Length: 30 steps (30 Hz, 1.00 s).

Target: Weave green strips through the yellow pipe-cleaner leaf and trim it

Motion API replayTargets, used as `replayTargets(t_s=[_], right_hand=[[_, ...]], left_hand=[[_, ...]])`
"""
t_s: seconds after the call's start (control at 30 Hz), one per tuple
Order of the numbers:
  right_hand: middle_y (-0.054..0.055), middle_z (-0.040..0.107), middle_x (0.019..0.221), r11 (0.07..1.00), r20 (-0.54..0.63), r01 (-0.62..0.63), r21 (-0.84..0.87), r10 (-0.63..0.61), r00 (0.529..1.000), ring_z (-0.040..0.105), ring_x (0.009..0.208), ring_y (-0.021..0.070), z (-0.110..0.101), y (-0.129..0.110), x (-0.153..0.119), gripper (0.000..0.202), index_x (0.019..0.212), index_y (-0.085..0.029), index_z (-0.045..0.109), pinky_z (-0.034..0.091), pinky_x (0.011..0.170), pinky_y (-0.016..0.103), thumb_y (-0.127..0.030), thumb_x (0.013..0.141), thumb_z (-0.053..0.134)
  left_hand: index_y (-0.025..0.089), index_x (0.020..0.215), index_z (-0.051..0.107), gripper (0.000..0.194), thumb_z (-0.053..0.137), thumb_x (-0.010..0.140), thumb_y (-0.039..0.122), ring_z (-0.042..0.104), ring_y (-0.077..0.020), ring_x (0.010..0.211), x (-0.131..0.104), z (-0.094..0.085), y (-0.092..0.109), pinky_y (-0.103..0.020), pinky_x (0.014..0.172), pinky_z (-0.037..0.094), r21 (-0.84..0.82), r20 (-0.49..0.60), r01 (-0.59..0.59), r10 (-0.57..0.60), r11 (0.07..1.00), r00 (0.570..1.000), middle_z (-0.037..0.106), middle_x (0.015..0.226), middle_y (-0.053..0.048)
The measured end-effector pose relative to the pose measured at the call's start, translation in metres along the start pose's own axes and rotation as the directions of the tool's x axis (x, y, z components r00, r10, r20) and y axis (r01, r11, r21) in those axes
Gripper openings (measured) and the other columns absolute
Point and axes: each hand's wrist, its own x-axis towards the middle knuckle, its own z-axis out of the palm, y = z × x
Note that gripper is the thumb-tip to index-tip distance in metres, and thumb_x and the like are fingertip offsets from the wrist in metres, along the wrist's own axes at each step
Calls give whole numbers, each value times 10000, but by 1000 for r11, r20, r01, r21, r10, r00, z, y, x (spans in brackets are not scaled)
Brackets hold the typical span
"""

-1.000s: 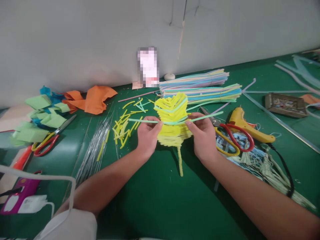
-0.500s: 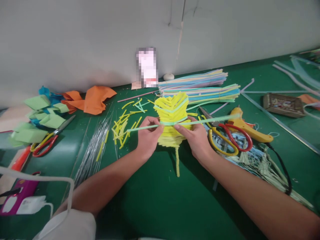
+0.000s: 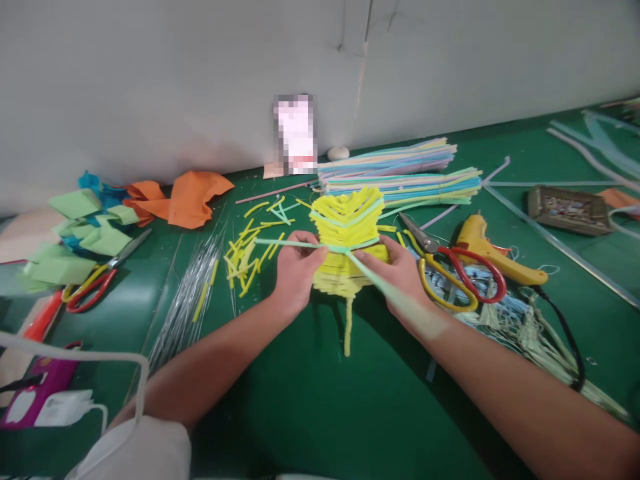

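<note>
Bending pale-green strip (image 3: 341,249) across yellow leaf-shaped piece (image 3: 340,272), apparently; left hand (image 3: 299,268) pinches strip, right hand (image 3: 401,270) grips piece beside bend. Next move likely needs steady tension.

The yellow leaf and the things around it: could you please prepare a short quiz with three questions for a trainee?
1. What colour is the strip that the left hand pinches?
2. True or false: the glue gun lies to the right of the yellow leaf.
3. Which of these lie closest to the left hand? A: tray, B: yellow scraps, C: orange cloth.

Key: 1. Light green. 2. True. 3. B.
</note>
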Motion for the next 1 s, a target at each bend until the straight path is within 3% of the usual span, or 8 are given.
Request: replayTargets(t_s=[0.07, 0.17, 0.3, 0.47, 0.6, 0.77, 1.0], right_hand=[[39, 748, 1038, 1000, 13, 9, 22, -9, 1000, 706, 932, 242, 1, -1, -2, 402, 1028, -228, 690, 569, 863, 408, -423, 687, 776], [32, 749, 1009, 1000, -2, 32, -1, -32, 1000, 702, 898, 227, 1, -3, -4, 365, 988, -227, 688, 565, 845, 395, -434, 699, 768], [26, 743, 990, 995, 1, 46, -94, -46, 999, 692, 900, 224, 0, -5, -5, 350, 982, -232, 681, 563, 821, 381, -449, 716, 750], [15, 740, 944, 992, -34, 43, -117, -47, 998, 685, 870, 220, -1, -4, -4, 372, 972, -236, 682, 564, 808, 377, -448, 680, 772], [10, 734, 947, 990, 4, 48, -136, -48, 999, 682, 880, 220, -1, -3, -4, 365, 972, -238, 677, 563, 812, 381, -415, 670, 779], [7, 722, 929, 979, 25, 76, -189, -72, 997, 668, 825, 204, 0, -4, -5, 339, 949, -235, 672, 558, 775, 362, -380, 663, 783], [39, 728, 1007, 977, 63, 113, -182, -103, 993, 667, 948, 245, 2, -6, -8, 388, 1009, -230, 673, 546, 842, 408, -434, 693, 768]], left_hand=[[206, 875, 529, 393, 812, 620, 301, 611, -124, 682, -1, 3, 2, -276, 660, 512, -89, 9, 106, -106, 990, 994, 618, 757, 27], [183, 1003, 590, 540, 872, 554, 284, 691, -200, 798, -2, 7, 7, -367, 767, 563, -162, 119, 305, -288, 939, 950, 712, 893, -38], [128, 963, 704, 502, 899, 525, 277, 718, -268, 853, 0, 7, 14, -427, 811, 583, -56, 213, 471, -450, 881, 867, 745, 993, -121], [165, 931, 753, 435, 898, 530, 252, 716, -292, 931, 16, -4, 22, -447, 845, 585, 114, 366, 386, -400, 915, 840, 756, 997, -105], [177, 859, 764, 325, 880, 565, 253, 722, -282, 877, 25, -9, 32, -447, 807, 597, 183, 453, 350, -394, 919, 799, 763, 943, -91], [190, 855, 769, 326, 878, 550, 218, 724, -265, 888, 25, -7, 38, -434, 838, 594, 186, 465, 351, -397, 918, 791, 755, 1022, -83], [188, 948, 764, 391, 870, 574, 232, 712, -290, 978, 20, -6, 35, -464, 904, 573, 153, 469, 344, -375, 926, 800, 746, 1062, -93]])
